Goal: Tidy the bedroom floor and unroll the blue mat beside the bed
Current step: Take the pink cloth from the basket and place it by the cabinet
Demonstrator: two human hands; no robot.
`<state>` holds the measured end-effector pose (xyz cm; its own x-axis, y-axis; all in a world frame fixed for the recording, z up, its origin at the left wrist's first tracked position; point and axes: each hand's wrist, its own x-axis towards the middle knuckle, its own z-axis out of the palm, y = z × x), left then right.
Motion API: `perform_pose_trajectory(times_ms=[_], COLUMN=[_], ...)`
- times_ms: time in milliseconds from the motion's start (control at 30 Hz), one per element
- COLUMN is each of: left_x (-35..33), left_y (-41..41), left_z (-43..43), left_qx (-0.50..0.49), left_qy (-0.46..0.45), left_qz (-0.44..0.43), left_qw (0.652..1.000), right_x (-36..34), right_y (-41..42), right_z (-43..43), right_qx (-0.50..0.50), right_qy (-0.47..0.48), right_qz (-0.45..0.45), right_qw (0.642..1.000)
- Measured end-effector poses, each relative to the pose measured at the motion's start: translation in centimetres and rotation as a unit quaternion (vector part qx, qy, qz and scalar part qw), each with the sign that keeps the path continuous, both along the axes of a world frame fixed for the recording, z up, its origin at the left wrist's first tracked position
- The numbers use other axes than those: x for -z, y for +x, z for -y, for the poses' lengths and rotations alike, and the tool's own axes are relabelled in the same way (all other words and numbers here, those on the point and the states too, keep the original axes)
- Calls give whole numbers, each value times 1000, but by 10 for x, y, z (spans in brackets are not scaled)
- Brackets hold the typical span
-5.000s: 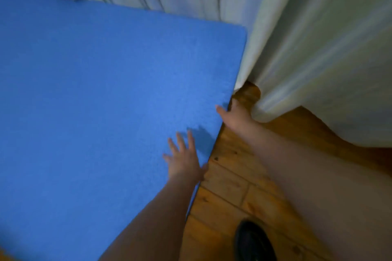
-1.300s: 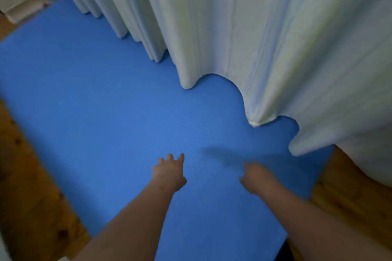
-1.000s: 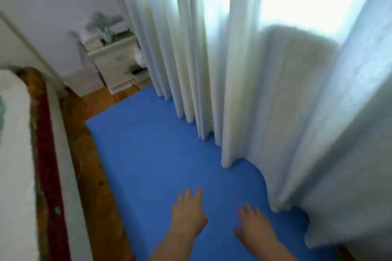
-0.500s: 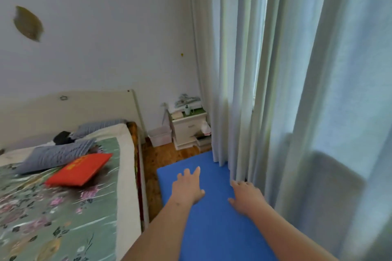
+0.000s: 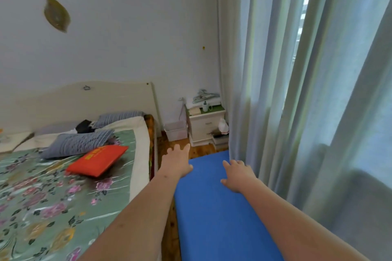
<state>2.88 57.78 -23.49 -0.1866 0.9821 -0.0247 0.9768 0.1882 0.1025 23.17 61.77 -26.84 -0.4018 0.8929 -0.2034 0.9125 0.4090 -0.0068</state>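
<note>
A bed (image 5: 63, 197) with a green floral cover fills the left of the room, two grey pillows (image 5: 78, 143) and a flat red packet (image 5: 98, 160) lying near its cream headboard (image 5: 84, 99). A strip of wooden floor (image 5: 169, 237) runs between the bed and the blue mat (image 5: 216, 218), which lies unrolled and flat along the foot of the pale curtains (image 5: 307, 112). A person's left hand (image 5: 177, 162) reaches forward over the mat's left edge, its fingers (image 5: 186, 147) spread and holding nothing. The right hand (image 5: 238, 175) hovers over the mat close to the curtains, fingers loosely parted, also empty. Beyond the mat's far end stand a white bin (image 5: 176, 130) and a white bedside cabinet (image 5: 206, 126).
</note>
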Motion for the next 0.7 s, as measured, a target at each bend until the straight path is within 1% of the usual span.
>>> perform_pose_trajectory(times_ms=[200, 267, 333, 433, 533, 600, 700], left_x=[21, 23, 24, 24, 29, 36, 51], left_y=[8, 4, -9, -46, -87, -116, -159], left_z=[-147, -182, -220, -268, -307, -335, -380], left_qx=[15, 15, 2, -34, -59, -78, -79], left_qy=[-8, -21, -17, -16, -21, -24, -37], left_qz=[-17, -16, -14, -3, -18, -11, -5], left_qw=[1000, 1000, 1000, 999, 998, 997, 996], right_x=[17, 18, 18, 17, 27, 36, 49], right_y=[-3, -3, -5, -26, -59, -86, -131], right_z=[-154, -193, -241, -306, -351, -379, -424], right_qx=[-8, -6, -4, -5, -35, -55, -59], right_qy=[-17, -42, -45, -51, -56, -64, -69], right_qz=[4, 17, 29, 23, 32, 43, 54], right_qw=[1000, 999, 999, 998, 997, 995, 994])
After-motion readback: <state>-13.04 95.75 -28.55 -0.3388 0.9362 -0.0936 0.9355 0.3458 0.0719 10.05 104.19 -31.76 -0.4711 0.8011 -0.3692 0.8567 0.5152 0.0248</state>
